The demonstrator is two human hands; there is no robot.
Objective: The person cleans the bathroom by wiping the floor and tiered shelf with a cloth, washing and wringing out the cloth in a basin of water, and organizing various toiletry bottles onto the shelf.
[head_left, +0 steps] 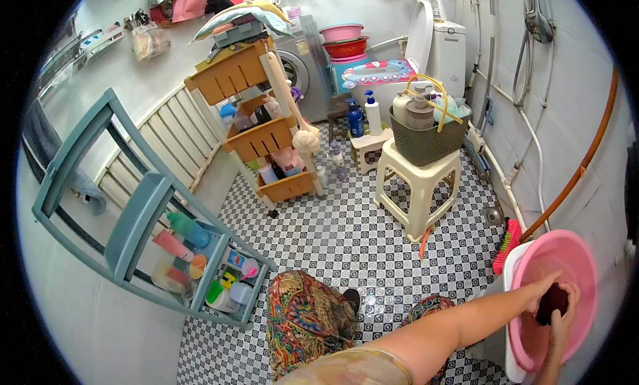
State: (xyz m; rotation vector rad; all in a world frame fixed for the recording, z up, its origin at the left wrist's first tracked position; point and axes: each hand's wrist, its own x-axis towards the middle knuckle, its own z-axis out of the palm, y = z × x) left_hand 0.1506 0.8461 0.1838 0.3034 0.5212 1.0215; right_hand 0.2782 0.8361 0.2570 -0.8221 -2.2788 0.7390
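Note:
Both of my hands are inside a pink basin point(587, 265) at the lower right. Between them is a dark reddish-brown bundle point(550, 301), and its exact kind does not show. My left hand point(540, 293) is closed on its left side, with the arm stretched across from the bottom middle. Coming up from below, my right hand point(566, 308) wraps its fingers round the right side. The basin rests on or in a white one point(511, 362), whose rim shows along the left.
A brush with pink bristles point(508, 246) leans by the basin. Ahead stands a cream stool point(418, 185) bearing a dark basket point(426, 143) of bottles. An orange-brown shelf cart point(266, 137) and a blue-green rack point(143, 218) stand to the left. A brown pipe point(589, 152) rises beside the wall.

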